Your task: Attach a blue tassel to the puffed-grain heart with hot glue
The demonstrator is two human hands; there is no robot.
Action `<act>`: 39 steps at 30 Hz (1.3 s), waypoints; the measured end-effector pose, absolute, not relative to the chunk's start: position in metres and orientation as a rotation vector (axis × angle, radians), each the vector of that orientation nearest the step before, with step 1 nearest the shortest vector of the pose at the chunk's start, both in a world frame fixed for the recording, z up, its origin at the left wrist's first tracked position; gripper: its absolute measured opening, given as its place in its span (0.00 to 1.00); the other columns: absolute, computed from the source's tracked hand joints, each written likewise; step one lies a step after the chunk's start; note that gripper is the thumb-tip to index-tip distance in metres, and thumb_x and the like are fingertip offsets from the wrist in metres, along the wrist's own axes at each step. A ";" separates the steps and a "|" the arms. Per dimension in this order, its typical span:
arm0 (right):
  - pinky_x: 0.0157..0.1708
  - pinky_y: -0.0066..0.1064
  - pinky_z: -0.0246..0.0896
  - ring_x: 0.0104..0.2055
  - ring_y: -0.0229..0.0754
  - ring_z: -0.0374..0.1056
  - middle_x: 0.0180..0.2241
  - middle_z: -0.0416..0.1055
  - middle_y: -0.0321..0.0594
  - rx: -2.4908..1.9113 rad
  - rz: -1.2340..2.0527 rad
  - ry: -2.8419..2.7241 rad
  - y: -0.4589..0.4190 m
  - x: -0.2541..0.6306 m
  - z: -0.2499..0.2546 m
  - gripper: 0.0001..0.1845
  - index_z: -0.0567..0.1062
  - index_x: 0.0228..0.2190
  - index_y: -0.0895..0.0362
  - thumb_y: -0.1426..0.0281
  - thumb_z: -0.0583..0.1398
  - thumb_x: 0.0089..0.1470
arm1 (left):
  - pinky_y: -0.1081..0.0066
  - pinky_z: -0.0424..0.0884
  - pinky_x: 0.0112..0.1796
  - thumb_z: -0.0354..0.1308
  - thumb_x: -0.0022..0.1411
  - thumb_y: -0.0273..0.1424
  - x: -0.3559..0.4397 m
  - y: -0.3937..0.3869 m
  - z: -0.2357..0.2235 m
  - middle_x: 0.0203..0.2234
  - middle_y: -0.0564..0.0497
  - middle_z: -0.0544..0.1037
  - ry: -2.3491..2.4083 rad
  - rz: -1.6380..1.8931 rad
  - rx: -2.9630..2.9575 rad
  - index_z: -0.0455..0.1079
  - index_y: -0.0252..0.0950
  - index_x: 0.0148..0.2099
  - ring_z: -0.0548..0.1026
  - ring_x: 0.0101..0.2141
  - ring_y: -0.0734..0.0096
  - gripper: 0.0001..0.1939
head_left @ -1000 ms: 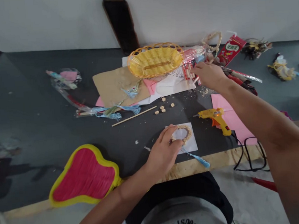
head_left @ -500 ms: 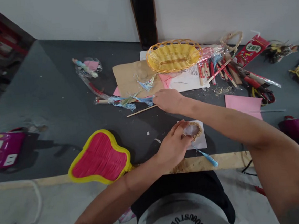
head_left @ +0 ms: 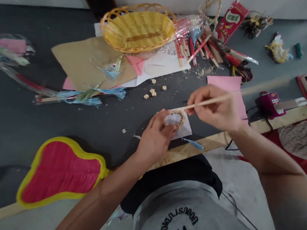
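Observation:
My left hand [head_left: 154, 138] is closed on the left side of a beaded ring [head_left: 182, 120], its fingertips at the rim. Beneath the ring is a small square of white paper [head_left: 187, 130], near the table's front edge. A blue tassel [head_left: 195, 144] trails from the ring over that edge. Up and to the right, my right hand [head_left: 217, 111] pinches a thin wooden stick [head_left: 208, 102] held nearly level. The stick's left tip is close to the ring's upper right; whether they touch I cannot tell. Several small cream flower-like pieces [head_left: 153, 92] lie beyond the ring.
At the back, a yellow woven basket [head_left: 138, 27] rests over brown paper [head_left: 77, 60] and white sheets. Red-wrapped sticks [head_left: 192, 51] and a red drink carton [head_left: 229, 21] lie right of it. Left is a pink-and-yellow fan [head_left: 62, 170]; right, pink paper [head_left: 222, 81] and a purple device [head_left: 271, 102].
My right hand has come back from the tassels to the ring's right, carrying the stick that lay on the table. My left hand stays on the ring. The view has shifted right.

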State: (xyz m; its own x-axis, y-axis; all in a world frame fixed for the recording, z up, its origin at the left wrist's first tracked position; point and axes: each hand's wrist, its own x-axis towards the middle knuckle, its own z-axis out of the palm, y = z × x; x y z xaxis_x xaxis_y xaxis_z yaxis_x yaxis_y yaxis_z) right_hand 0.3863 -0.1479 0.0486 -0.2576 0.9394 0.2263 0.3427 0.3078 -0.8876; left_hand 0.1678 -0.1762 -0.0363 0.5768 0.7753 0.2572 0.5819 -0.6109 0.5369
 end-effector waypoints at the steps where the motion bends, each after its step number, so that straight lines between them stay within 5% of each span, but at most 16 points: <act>1: 0.32 0.33 0.71 0.33 0.39 0.75 0.32 0.75 0.38 -1.131 0.893 -1.805 -0.164 0.391 0.039 0.04 0.69 0.30 0.54 0.73 0.60 0.55 | 0.47 0.69 0.58 0.53 0.69 0.30 0.167 -0.176 -0.035 0.60 0.39 0.67 1.094 0.661 2.427 0.73 0.36 0.43 0.64 0.63 0.47 0.08; 9: 0.42 0.40 0.68 0.38 0.42 0.76 0.33 0.78 0.36 -1.128 0.293 -2.043 -0.224 0.380 -0.020 0.11 0.68 0.36 0.51 0.78 0.59 0.53 | 0.48 0.68 0.59 0.52 0.70 0.29 0.167 -0.176 -0.029 0.60 0.39 0.65 1.095 0.617 2.486 0.72 0.36 0.45 0.63 0.64 0.49 0.08; 39: 0.48 0.39 0.58 0.40 0.39 0.74 0.34 0.79 0.34 -1.248 0.289 -2.139 -0.226 0.378 -0.025 0.08 0.68 0.35 0.52 0.76 0.58 0.54 | 0.49 0.69 0.58 0.55 0.68 0.28 0.169 -0.176 -0.027 0.59 0.36 0.66 1.075 0.639 2.536 0.71 0.35 0.45 0.66 0.62 0.47 0.05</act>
